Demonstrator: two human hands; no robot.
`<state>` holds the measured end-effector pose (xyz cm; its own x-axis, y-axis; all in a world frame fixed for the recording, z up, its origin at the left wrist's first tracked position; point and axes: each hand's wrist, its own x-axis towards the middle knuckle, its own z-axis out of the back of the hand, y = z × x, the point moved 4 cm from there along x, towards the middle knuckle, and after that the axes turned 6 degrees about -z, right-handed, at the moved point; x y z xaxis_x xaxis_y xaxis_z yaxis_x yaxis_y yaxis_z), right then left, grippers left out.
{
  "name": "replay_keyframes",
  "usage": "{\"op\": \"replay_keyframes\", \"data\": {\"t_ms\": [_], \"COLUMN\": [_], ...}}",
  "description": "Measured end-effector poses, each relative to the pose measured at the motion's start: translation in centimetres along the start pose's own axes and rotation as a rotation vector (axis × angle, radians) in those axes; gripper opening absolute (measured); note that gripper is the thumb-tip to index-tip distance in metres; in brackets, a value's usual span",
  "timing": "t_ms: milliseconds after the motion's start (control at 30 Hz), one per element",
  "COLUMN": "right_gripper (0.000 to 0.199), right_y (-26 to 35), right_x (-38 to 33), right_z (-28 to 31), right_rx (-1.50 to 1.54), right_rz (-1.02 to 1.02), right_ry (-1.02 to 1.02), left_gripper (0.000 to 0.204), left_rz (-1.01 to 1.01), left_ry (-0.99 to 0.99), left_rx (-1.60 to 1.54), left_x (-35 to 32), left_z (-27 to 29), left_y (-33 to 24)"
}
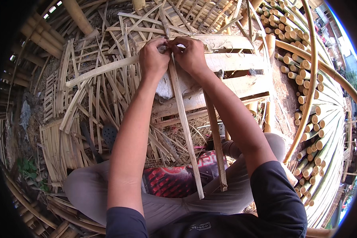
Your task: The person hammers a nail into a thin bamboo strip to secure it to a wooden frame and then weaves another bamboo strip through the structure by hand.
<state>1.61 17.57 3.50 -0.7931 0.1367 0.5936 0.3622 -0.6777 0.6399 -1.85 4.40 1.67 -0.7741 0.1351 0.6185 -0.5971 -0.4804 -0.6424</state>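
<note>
In front of me both hands meet at a long split bamboo strip (182,115), which slants down toward my lap. My left hand (153,57) is closed, its thumb and fingertips pinched at the strip. My right hand (189,54) pinches right beside it, the fingertips of both nearly touching; the exact contact is too small to make out. Another bamboo strip (214,139) hangs below my right forearm. A third, paler strip (105,70) reaches out to the left from behind my left hand. Under my hands lies a greyish pad (166,89) on the bench.
A low bench of split bamboo slats (234,63) stands ahead. Loose bamboo strips (115,99) lie piled at the left. Stacked cut bamboo poles (317,123) fill the right side, behind a curved bamboo pole (313,75). A red and black cloth (170,182) lies across my lap.
</note>
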Motion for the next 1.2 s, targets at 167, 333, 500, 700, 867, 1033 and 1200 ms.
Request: {"op": "replay_keyframes", "data": {"t_ms": [167, 333, 500, 700, 867, 1033, 1200], "right_gripper": [0.013, 0.016, 0.010, 0.015, 0.016, 0.036, 0.043], "right_y": [0.5, -0.1, 0.3, 0.0, 0.3, -0.6, -3.0], "right_x": [0.2, 0.0, 0.0, -0.1, 0.0, 1.3, 1.8], "right_z": [0.1, 0.2, 0.3, 0.4, 0.8, 5.3, 11.5], "right_rx": [0.013, 0.053, 0.096, 0.015, 0.101, 0.315, 0.190], "right_rz": [0.061, -0.007, 0.025, -0.047, -0.044, -0.161, -0.441], "right_ry": [-0.060, -0.033, -0.042, 0.015, -0.001, -0.172, 0.121], "left_gripper": [0.018, 0.018, 0.015, 0.012, 0.010, 0.017, 0.017], "left_rz": [0.002, -0.025, -0.068, -0.059, -0.051, -0.045, -0.027], "left_ry": [-0.038, -0.042, -0.034, -0.038, -0.014, -0.019, -0.018], "left_rx": [-0.055, -0.091, -0.093, -0.081, -0.059, -0.093, -0.082], "left_x": [0.0, 0.0, 0.1, -0.1, 0.1, -0.1, -0.5], "left_z": [-0.6, -0.6, -0.5, -0.7, -0.9, -0.6, -0.3], "left_y": [1.4, 0.8, 1.1, 0.9, 1.2, 0.9, 0.9]}}
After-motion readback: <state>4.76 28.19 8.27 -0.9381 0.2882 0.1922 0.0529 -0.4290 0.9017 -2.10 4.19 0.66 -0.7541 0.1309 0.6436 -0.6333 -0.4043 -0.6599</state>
